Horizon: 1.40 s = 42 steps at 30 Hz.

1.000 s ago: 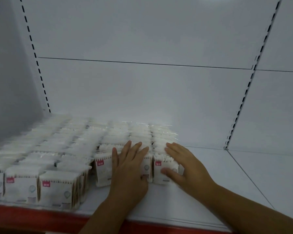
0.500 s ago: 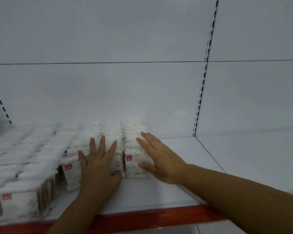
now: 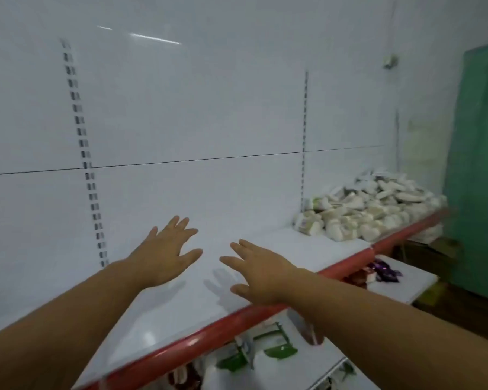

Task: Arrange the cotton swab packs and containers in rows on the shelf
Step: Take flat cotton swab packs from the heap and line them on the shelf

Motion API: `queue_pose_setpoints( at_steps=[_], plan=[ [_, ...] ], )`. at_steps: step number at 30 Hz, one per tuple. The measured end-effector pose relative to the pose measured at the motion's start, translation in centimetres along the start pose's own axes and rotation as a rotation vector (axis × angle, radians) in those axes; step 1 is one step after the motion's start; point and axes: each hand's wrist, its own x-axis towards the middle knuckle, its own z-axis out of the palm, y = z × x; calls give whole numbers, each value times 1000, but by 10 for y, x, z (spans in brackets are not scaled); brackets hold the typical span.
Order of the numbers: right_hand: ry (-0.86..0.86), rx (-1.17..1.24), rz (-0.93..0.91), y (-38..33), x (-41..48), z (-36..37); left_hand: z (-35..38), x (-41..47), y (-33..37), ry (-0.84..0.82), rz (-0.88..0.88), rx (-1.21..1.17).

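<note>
As left hand [image 3: 166, 250], right hand [image 3: 261, 273] hover, pack labels [image 3: 307, 224] illegible.

Shop: slotted uprights [image 3: 81, 136], red-edged shelf [image 3: 209, 331], piled packs [image 3: 372, 209].

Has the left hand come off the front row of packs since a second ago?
Yes. The left hand was to the left of the slotted upright; it now hovers open over the shelf, to the right of that upright.

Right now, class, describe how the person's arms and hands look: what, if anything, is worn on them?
The left hand and right hand show no gloves, rings, watch or bracelet. Both forearms are bare, no sleeves in view.
</note>
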Motion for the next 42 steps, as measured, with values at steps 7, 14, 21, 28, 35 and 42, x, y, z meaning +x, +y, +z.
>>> queue_pose_setpoints(
  at_steps=[7, 14, 21, 28, 35, 42],
  plan=[
    [-131, -109, 346, 172, -130, -30, 74, 128, 170, -178, 225, -35],
    [-48, -88, 462, 281, -174, -16, 122, 229, 285, -117, 470, -74],
    [-78, -145, 523, 431, -157, -3, 148, 378, 308, -219, 481, -133],
    [-40, -118, 624, 550, -154, 15, 172, 494, 333, -105, 384, -199],
    [6, -29, 638, 675, -150, 44, 202, 542, 379, 42, 447, -219],
    [146, 102, 561, 825, -120, 60, 221, 609, 427, 64, 285, -247]
  ],
)
